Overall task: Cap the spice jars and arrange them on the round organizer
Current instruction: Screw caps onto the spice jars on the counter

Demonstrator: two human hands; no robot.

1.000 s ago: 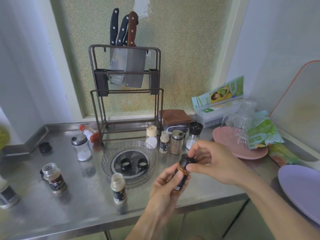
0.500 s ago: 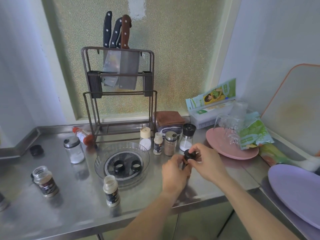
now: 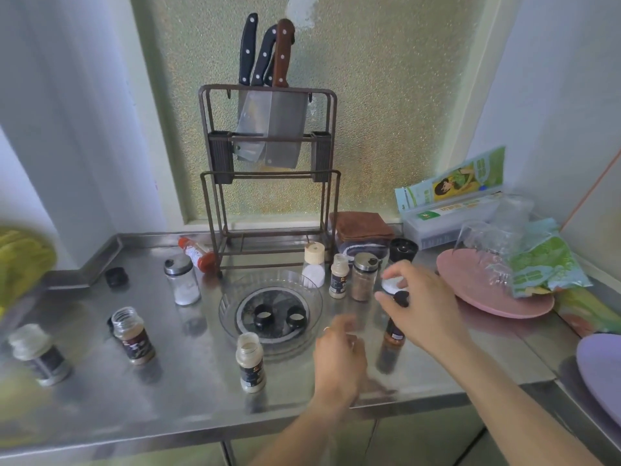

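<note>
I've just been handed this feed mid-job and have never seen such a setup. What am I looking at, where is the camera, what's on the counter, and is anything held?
No machine here: a person's bare hands, filmed by one camera on their head, looking down. The right hand has its grip on the black cap of a brown spice jar standing on the steel counter. The left hand, blurred, holds nothing. The clear round organizer holds two black caps. Uncapped jars stand nearby.

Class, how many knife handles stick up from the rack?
3: two black handles on the left, one brown handle on the right, all side by side atop the rack. None seems hidden.
</note>
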